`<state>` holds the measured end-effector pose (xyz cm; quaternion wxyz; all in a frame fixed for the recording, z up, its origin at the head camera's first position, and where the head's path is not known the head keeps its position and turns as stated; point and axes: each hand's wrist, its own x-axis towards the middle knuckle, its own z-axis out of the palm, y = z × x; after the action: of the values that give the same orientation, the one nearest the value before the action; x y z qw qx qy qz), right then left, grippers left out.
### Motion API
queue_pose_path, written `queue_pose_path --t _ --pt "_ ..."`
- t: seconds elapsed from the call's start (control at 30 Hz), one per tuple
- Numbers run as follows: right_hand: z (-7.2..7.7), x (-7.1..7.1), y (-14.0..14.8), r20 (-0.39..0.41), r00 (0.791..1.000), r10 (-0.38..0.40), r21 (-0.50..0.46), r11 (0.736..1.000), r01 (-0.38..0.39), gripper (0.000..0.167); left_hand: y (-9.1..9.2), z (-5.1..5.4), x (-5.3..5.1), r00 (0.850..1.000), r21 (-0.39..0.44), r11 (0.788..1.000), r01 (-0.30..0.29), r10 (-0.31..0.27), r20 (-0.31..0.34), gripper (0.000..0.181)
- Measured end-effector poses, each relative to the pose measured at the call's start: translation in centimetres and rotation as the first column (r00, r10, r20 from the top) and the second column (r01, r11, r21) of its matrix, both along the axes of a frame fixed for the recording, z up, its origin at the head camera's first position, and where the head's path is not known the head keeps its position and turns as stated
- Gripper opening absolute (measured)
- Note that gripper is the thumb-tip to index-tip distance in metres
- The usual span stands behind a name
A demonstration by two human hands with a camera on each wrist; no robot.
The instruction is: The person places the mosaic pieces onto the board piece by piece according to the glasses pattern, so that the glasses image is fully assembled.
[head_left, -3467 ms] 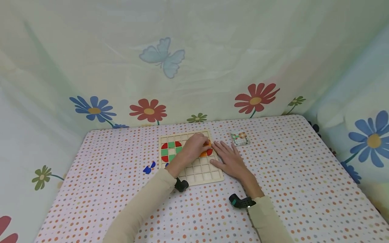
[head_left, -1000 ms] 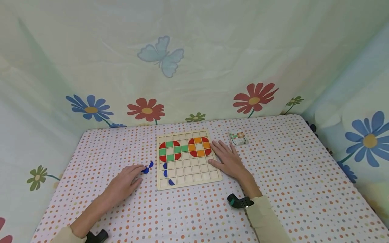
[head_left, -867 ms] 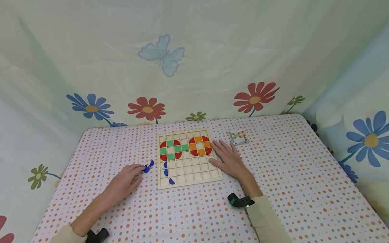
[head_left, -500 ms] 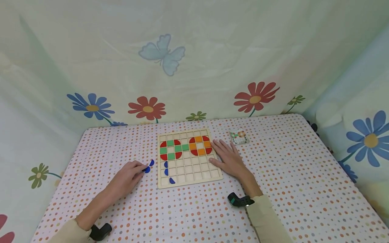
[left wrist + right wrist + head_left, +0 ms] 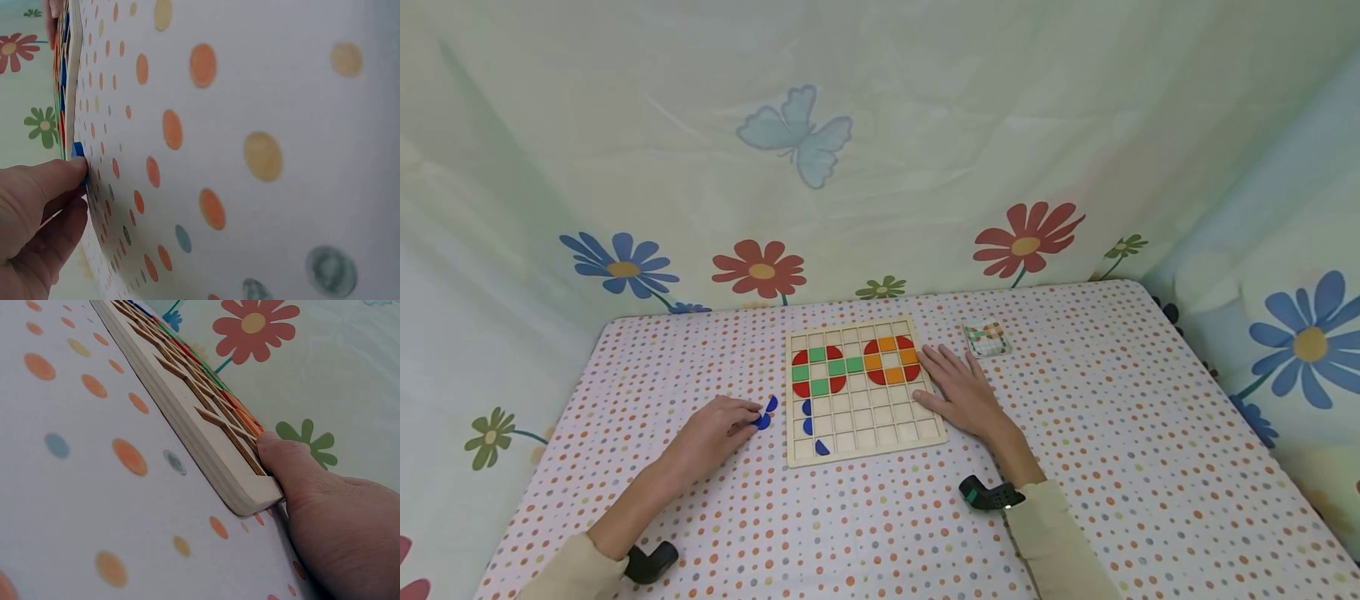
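Note:
A wooden grid board [image 5: 868,429] lies in the middle of the table. Red rounded pieces with green and orange squares form two rings in its upper rows. Down its left side sit 3 blue rounded pieces [image 5: 807,426]. Left of the board, my left hand [image 5: 707,437] pinches a small blue piece [image 5: 79,150] at the tabletop between thumb and fingers, which partly hide it. Loose blue pieces [image 5: 772,403] lie just beyond those fingertips. My right hand [image 5: 964,394] rests with spread fingers along the board's right edge, its thumb [image 5: 281,456] touching the rim.
A small pattern card [image 5: 987,338] lies beyond my right hand, showing a printed coloured grid. The table has a dotted cloth [image 5: 865,533], with flower-printed fabric [image 5: 887,167] hanging behind and at the sides. Each wrist wears a black camera [image 5: 988,493].
My left hand has gone from the board's orange ring back to the loose blue pieces at left, where its fingers have closed on one. The right hand stays at the board's edge.

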<state>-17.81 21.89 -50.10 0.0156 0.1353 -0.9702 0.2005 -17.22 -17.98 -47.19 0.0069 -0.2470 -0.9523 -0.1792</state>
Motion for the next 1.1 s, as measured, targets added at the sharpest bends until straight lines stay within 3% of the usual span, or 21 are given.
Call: queue_pose_path --t 0.23,0.4,0.5,0.57,0.7,0.9,1.1 --pt "0.0 0.0 0.0 0.001 1.0 0.002 -0.011 1.0 -0.002 0.071 -0.1 0.2 -0.1 0.999 -0.024 0.999 0.025 -0.026 -0.028 0.02" --pt "0.0 0.0 -0.1 0.002 1.0 0.001 0.001 1.0 -0.001 0.071 0.0 0.7 -0.3 0.993 -0.024 0.999 0.037 -0.039 -0.113 0.018" --pt "-0.1 -0.1 0.0 0.004 1.0 0.0 0.011 1.0 0.0 0.072 1.2 1.3 -0.3 0.985 0.015 0.998 0.057 -0.054 -0.167 0.019" --pt "-0.2 -0.1 0.0 0.004 1.0 -0.005 0.018 1.0 0.005 0.073 2.7 1.6 -0.4 0.978 0.044 0.995 0.09 -0.08 -0.192 0.02" --pt "-0.2 -0.1 0.2 0.006 1.0 -0.012 0.033 0.999 0.012 0.073 6.7 2.1 -0.9 0.97 0.091 0.98 0.177 -0.158 -0.183 0.018" --pt "-0.1 -0.1 0.3 0.007 1.0 -0.005 0.028 1.0 0.005 0.073 13.6 2.1 -2.3 0.941 0.111 0.942 0.318 -0.299 -0.159 0.015" --pt "0.2 -0.1 0.3 0.014 1.0 0.026 0.004 1.0 -0.026 0.073 18.0 1.8 -3.3 0.928 0.091 0.926 0.367 -0.357 -0.107 0.015"
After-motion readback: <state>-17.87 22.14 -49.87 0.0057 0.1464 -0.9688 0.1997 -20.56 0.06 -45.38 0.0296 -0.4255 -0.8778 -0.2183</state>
